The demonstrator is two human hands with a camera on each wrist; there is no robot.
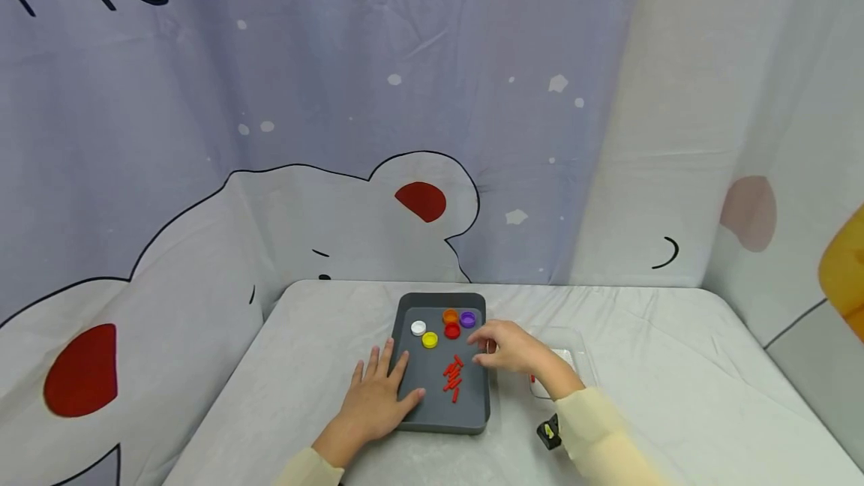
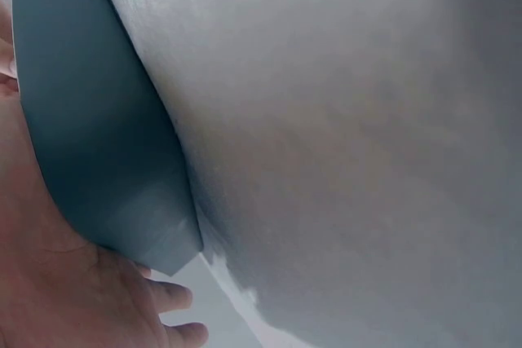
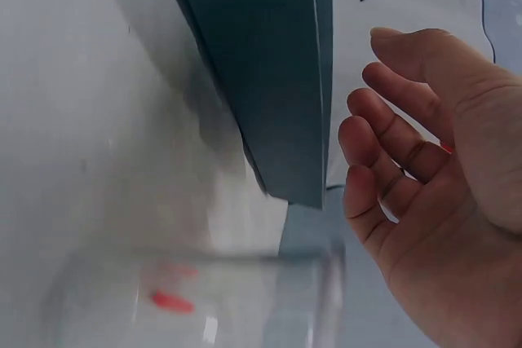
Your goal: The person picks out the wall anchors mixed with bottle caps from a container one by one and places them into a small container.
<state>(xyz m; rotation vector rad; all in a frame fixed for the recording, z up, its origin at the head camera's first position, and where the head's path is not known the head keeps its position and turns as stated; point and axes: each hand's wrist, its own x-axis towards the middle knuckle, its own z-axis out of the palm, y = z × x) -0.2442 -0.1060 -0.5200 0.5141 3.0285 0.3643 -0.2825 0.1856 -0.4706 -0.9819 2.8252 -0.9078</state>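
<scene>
A grey tray (image 1: 439,415) holds small red sticks (image 1: 454,373) in a loose pile. Beyond them sit round cap-like pieces: white (image 1: 418,328), yellow (image 1: 430,340), orange (image 1: 450,316), purple (image 1: 468,319) and red (image 1: 452,331). My left hand (image 1: 376,400) rests on the tray's left edge with fingers spread. Over the right edge hovers my right hand (image 1: 509,347), its fingers loosely bent and the thumb apart from them. In the right wrist view a speck of red (image 3: 446,147) shows beside its fingers; whether it is held there is unclear.
Right of the tray stands a clear plastic container (image 1: 586,358), partly behind the right forearm, with some red (image 3: 173,302) in it. A small black object (image 1: 549,433) lies near the right sleeve. A patterned curtain (image 1: 526,133) hangs behind the cloth-covered table (image 1: 675,366).
</scene>
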